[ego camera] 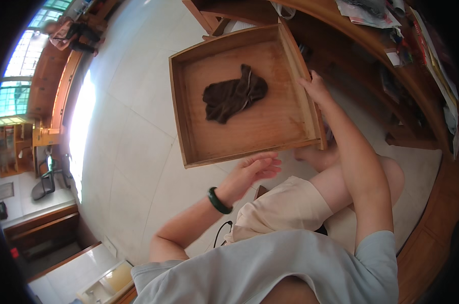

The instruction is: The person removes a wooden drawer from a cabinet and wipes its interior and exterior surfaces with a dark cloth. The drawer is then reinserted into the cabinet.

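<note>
Before me is a wooden drawer (248, 140), its open top towards me. A crumpled dark brown cloth (231, 95) lies on its bottom board. My right hand (316, 88) grips the upper edge of the drawer's right-hand panel, thumb on the inner side and fingers over the outside. Just off the near side of the drawer is my left hand (254, 169), palm turned inward, fingers slightly bent and nothing in them. A dark green bangle (218, 200) circles the left wrist. What bears the drawer's weight from below cannot be seen.
A wooden desk (351, 38) curves along the right, with papers and a plastic bag (370, 13) on top. Pale floor tiles (138, 125) stretch to the left. Another person (73, 36) sits far off by the windows. A black cable (220, 231) lies near my lap.
</note>
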A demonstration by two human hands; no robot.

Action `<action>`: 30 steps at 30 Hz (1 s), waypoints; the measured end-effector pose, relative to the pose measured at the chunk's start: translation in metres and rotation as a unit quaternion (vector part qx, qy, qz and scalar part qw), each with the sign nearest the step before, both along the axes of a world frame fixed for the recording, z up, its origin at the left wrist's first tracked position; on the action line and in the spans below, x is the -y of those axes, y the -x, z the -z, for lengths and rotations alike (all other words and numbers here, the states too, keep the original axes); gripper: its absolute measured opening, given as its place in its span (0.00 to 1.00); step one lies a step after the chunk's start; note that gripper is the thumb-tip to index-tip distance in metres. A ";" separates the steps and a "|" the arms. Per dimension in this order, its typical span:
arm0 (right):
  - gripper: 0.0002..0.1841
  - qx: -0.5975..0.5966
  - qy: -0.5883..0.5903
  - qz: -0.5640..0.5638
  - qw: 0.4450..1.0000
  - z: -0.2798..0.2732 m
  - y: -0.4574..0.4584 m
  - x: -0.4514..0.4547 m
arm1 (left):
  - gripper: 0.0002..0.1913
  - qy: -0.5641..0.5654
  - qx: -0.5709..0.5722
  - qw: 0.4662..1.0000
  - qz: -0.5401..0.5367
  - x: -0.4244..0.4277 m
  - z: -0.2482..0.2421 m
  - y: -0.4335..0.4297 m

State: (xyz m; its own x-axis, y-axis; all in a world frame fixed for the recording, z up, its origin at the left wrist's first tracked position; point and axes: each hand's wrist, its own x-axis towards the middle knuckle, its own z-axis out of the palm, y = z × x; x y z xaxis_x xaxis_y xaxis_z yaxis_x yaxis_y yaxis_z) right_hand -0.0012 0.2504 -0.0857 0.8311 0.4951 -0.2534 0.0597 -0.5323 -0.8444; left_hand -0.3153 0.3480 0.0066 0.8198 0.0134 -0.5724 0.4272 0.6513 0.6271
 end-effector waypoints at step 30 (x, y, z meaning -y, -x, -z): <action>0.32 0.054 0.044 -0.005 0.998 -0.019 -0.003 -0.006 | 0.21 -0.818 0.196 0.537 0.066 -0.130 0.121 -0.311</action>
State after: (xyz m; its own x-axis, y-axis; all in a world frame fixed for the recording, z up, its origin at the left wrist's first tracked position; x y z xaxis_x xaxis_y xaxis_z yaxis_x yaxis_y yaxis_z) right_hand 0.0014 0.2568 -0.0666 0.8511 0.4830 -0.2056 0.1531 -0.6030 -0.7829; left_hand -0.0042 0.4775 -0.1142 0.9285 0.1635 0.3335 0.0293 -0.9274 0.3729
